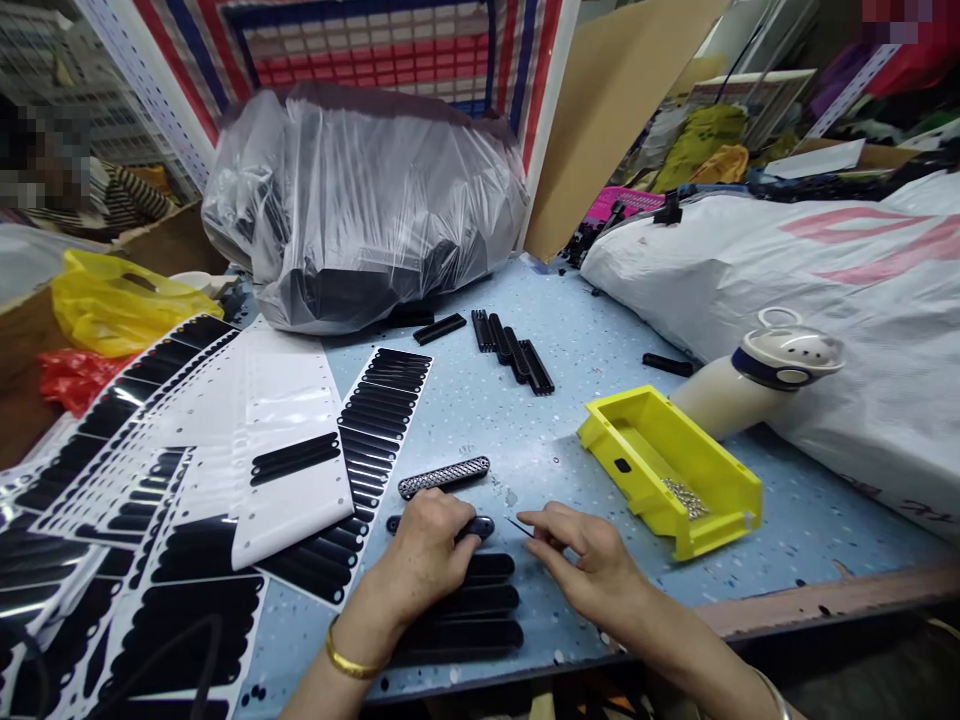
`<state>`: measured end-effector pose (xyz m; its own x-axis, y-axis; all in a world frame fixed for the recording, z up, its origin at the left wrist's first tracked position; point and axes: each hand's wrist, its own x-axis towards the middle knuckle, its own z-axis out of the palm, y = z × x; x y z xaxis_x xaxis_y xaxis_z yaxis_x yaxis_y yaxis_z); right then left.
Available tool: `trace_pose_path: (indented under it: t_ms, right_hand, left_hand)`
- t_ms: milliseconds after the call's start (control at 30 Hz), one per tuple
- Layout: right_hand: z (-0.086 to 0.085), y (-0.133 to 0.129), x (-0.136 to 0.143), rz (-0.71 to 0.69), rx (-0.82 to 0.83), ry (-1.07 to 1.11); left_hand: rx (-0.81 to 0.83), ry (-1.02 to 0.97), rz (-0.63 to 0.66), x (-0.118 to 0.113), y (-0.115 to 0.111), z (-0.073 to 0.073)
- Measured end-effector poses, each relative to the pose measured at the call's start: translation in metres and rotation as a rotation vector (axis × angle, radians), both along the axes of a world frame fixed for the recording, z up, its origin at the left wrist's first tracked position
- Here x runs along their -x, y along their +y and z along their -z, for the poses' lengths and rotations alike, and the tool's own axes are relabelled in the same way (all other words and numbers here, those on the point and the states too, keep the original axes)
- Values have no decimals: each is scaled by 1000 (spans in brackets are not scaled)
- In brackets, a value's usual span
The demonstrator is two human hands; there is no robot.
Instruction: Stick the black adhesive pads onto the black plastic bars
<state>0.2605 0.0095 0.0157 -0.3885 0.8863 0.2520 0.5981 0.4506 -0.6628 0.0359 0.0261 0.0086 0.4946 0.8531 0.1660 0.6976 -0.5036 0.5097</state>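
Under my left hand (431,545) lies a long black piece with rounded ends (480,526); the fingers grip it against the table, so its middle is hidden. My right hand (581,550) pinches a thin, dark, pointed tool (520,526), its tip aimed at the right end of that piece with a small gap between. Just beyond the left hand sits a patterned black-and-silver piece (444,477). Several plain black rounded strips (480,603) lie side by side nearer me, partly covered by my left wrist.
A yellow bin (675,470) with small metal parts stands right, beside a white bottle (757,370). Sheets of black strips (292,430) spread over the left. More black pieces (514,350) lie farther back, near a large plastic-wrapped bundle (367,200). A white sack (847,290) borders the right.
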Motion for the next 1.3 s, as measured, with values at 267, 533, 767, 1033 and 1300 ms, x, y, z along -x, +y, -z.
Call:
trace_pose_path:
  t_ms: [267,533,767,1033,1300]
  right_hand:
    - [-7,7,15,-54,28,-67]
    - [-9,9,21,-70,-33,-113]
    - [-15,11,23,-101,-64,-145]
    - [-11,10,24,-115,-195,-111]
    - [-14,21,25,-140,142,-139]
  left_hand:
    - [20,-81,20,0,1,1]
    - [57,-167,46,3,1,4]
    - [83,-179,53,4,1,1]
    - [98,-185,50,4,1,-1]
    - [109,-162,48,3,1,-3]
